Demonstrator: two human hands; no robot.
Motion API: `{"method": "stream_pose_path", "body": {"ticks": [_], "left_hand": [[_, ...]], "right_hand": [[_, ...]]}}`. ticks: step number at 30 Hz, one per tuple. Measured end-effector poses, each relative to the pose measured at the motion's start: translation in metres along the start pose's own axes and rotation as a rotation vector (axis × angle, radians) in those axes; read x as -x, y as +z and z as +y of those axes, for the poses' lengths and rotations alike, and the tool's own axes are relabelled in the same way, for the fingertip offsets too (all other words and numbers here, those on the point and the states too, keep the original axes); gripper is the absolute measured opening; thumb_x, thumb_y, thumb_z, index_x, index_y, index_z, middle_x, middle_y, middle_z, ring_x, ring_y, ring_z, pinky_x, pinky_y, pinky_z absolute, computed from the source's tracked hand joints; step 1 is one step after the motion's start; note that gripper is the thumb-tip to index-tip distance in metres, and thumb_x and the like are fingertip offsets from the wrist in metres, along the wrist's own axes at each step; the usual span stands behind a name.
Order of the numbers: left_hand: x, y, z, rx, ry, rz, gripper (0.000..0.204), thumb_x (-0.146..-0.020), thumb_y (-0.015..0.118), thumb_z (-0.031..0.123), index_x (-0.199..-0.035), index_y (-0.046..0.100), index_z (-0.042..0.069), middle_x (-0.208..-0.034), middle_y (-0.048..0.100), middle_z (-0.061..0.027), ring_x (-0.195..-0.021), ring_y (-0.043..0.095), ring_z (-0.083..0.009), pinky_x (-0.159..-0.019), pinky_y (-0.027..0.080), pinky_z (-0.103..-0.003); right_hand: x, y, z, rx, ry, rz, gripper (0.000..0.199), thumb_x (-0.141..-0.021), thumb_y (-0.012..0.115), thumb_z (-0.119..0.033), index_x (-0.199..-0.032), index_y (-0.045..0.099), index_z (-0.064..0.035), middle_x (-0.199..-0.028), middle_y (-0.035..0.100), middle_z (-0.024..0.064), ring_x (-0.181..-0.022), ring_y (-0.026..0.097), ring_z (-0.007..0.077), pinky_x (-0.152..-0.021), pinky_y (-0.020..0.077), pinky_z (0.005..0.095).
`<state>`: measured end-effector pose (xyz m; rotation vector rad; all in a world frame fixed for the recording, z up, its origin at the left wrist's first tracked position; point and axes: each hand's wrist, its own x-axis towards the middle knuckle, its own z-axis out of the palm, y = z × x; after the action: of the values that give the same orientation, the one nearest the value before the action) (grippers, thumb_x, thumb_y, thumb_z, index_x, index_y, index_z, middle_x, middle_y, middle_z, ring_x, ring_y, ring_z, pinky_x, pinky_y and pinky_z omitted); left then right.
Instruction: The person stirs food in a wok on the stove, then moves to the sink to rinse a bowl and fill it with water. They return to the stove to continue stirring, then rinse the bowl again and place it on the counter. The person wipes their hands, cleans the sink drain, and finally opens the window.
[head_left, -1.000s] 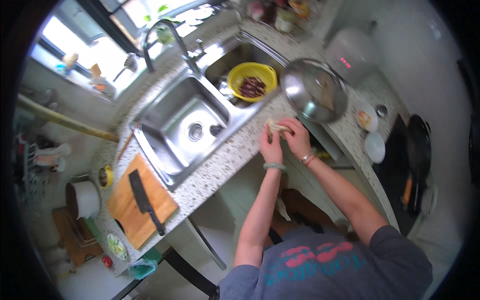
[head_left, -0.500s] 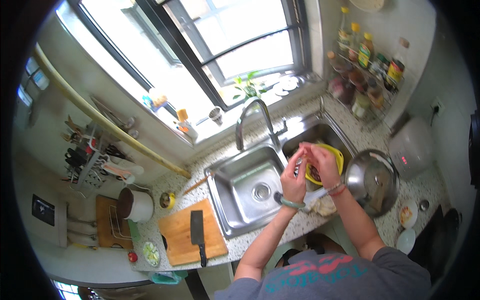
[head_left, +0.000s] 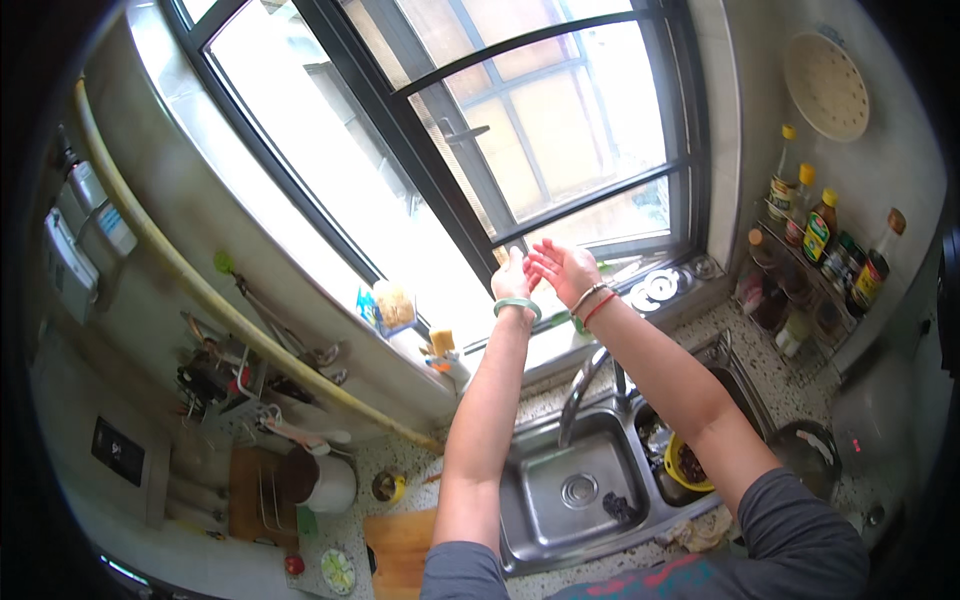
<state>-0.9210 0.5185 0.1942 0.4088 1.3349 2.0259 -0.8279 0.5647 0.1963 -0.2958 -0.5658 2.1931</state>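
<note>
Both my hands are raised side by side in front of the window (head_left: 560, 130), above the sill. On the left, my left hand (head_left: 513, 279), with a pale green bangle on the wrist, has its fingers extended and nothing visible in it. My right hand (head_left: 568, 272), wearing a beaded and a red bracelet, is open, palm showing, fingers pointing at the left one. Below them curves the faucet (head_left: 578, 395) of the steel sink (head_left: 545, 470). A dark wet clump (head_left: 618, 507) lies in the left basin. A yellow basket (head_left: 676, 462) with dark reddish pieces sits in the right basin.
A wire rack (head_left: 800, 262) of sauce bottles stands at the right wall, below a hanging colander (head_left: 828, 85). At left are a cutting board (head_left: 400, 550), a white pot (head_left: 330, 487) and a yellow pipe (head_left: 230, 295). A steel bowl (head_left: 808, 450) stands right of the sink.
My hands have risen from over the right basin to the window and opened apart. The view has tilted upward. A dark clump now shows in the left basin.
</note>
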Motion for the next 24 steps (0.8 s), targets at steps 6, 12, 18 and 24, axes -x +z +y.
{"method": "stream_pose_path", "body": {"ticks": [6,12,18,24], "left_hand": [[-0.068,-0.015,-0.006,0.095,-0.056,0.041,0.043,-0.095,0.05,0.039,-0.105,0.055,-0.002,-0.085,0.064,-0.0109,-0.067,0.063,-0.0168,-0.06,0.055,-0.028],[-0.073,-0.026,-0.002,0.004,0.016,-0.039,0.039,-0.099,0.042,0.035,-0.096,0.057,-0.001,-0.084,0.064,-0.01,-0.072,0.063,-0.0183,-0.067,0.056,-0.03],[-0.061,0.01,0.077,-0.01,0.294,-0.098,0.042,-0.097,0.047,0.037,-0.093,0.06,-0.003,-0.085,0.067,-0.0124,-0.077,0.065,-0.0198,-0.069,0.054,-0.03],[-0.066,0.034,0.097,0.027,0.27,-0.039,0.036,-0.095,0.051,0.038,-0.094,0.061,0.004,-0.085,0.065,-0.0075,-0.078,0.061,-0.0158,-0.072,0.048,-0.028]], "right_hand": [[-0.061,-0.013,0.011,0.045,0.018,0.033,0.029,-0.093,0.048,-0.011,-0.115,0.047,0.0078,-0.109,0.057,0.0197,-0.098,0.059,0.0277,-0.083,0.0523,0.0365],[-0.066,0.0,0.014,0.188,-0.032,-0.087,0.025,-0.091,0.044,-0.007,-0.109,0.055,0.0058,-0.1,0.063,0.0148,-0.086,0.064,0.0201,-0.075,0.055,0.0299],[-0.093,0.018,0.016,0.413,-0.13,-0.18,0.023,-0.086,0.042,-0.002,-0.097,0.062,0.0025,-0.09,0.065,0.0097,-0.078,0.064,0.0163,-0.071,0.0543,0.0271],[-0.164,0.086,0.007,-0.018,-0.238,-0.308,0.043,-0.094,0.054,-0.019,-0.13,0.04,-0.0009,-0.125,0.049,0.015,-0.114,0.05,0.0252,-0.092,0.0454,0.0381]]}}
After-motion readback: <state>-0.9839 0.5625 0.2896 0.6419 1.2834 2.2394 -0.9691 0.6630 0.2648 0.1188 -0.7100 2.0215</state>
